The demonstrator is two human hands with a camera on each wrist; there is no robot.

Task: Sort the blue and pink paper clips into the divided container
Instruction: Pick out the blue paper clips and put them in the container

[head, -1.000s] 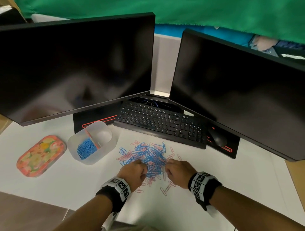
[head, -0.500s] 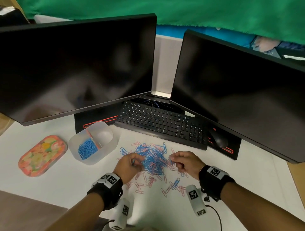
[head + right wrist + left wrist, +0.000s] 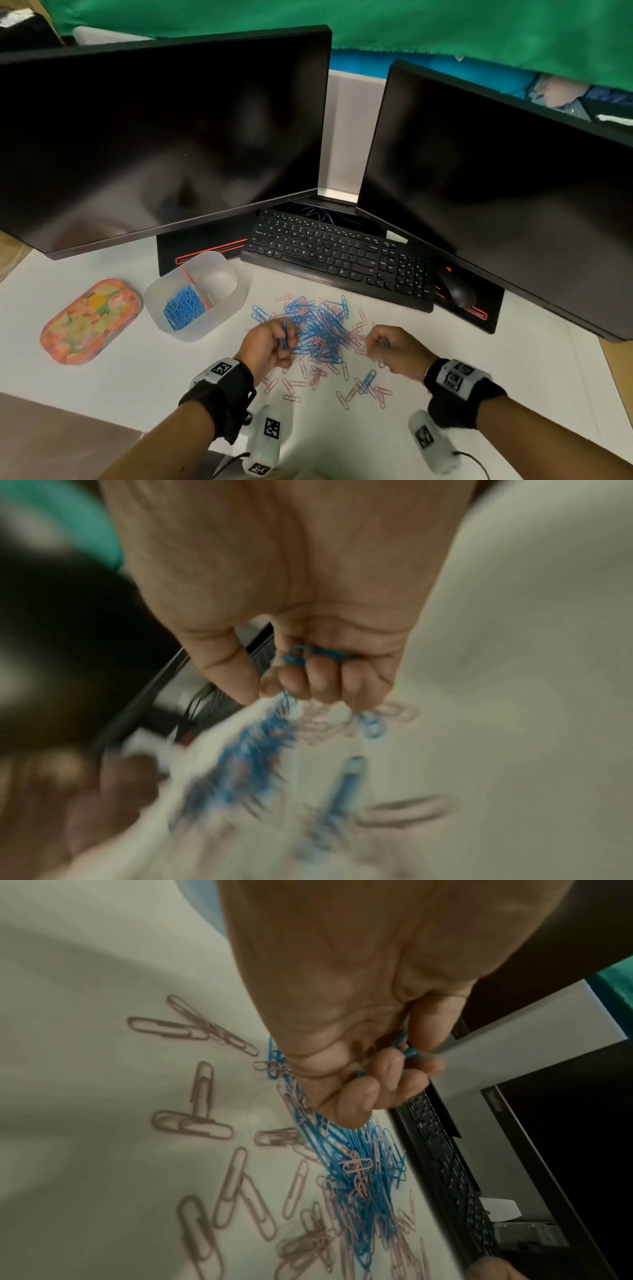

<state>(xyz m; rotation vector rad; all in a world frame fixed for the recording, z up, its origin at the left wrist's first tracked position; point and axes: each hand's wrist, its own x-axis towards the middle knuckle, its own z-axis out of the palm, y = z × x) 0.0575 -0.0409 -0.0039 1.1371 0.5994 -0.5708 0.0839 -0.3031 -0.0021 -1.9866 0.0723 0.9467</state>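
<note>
Two dark monitors (image 3: 164,137), one keyboard (image 3: 339,260) on our white desk (image 3: 513,377); L hand (image 3: 270,342) & R hand (image 3: 394,346) each clamp blue clips; clip pile (image 3: 322,332) between them; divided container (image 3: 195,294) just left.

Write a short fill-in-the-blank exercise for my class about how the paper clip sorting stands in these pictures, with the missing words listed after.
1. The clips already in the divided container are all ____.
2. The left hand grips a bunch of ____ clips.
3. The container stands to the ____ of the mixed pile in the head view.
4. The floral tin lies to the ____ of the container.

Missing words: blue; blue; left; left
</note>
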